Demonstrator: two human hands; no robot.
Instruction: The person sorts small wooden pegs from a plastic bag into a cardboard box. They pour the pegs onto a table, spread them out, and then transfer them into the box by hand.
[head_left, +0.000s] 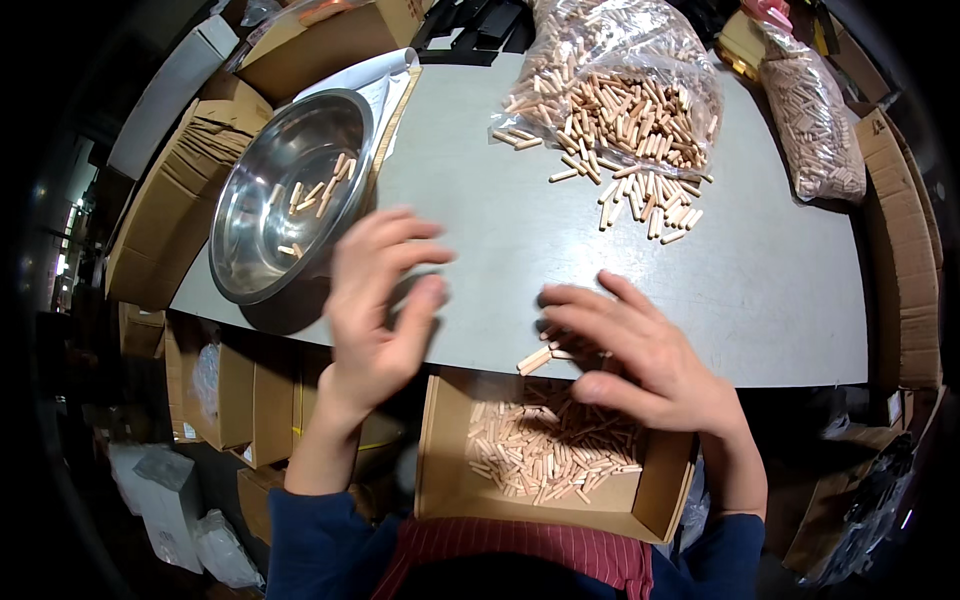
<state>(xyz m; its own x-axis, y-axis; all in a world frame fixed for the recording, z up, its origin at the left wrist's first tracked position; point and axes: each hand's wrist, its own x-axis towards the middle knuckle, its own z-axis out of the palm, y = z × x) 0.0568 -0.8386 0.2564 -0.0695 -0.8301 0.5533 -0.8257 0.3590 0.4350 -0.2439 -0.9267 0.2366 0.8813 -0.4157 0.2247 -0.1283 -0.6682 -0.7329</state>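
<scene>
My left hand is raised above the grey table near the steel bowl, thumb and fingers apart with nothing between them. Several wooden dowels lie inside the bowl, which looks tilted. My right hand hovers palm down at the table's front edge, fingers spread. A few loose dowels lie by its fingertips, partly hidden by the hand. Just below, an open cardboard box holds a layer of dowels, part of it in the right hand's shadow.
At the far side of the table, an open clear plastic bag spills dowels toward me. Another filled bag lies at the right edge. Papers sit behind the bowl. Cardboard cartons flank the table.
</scene>
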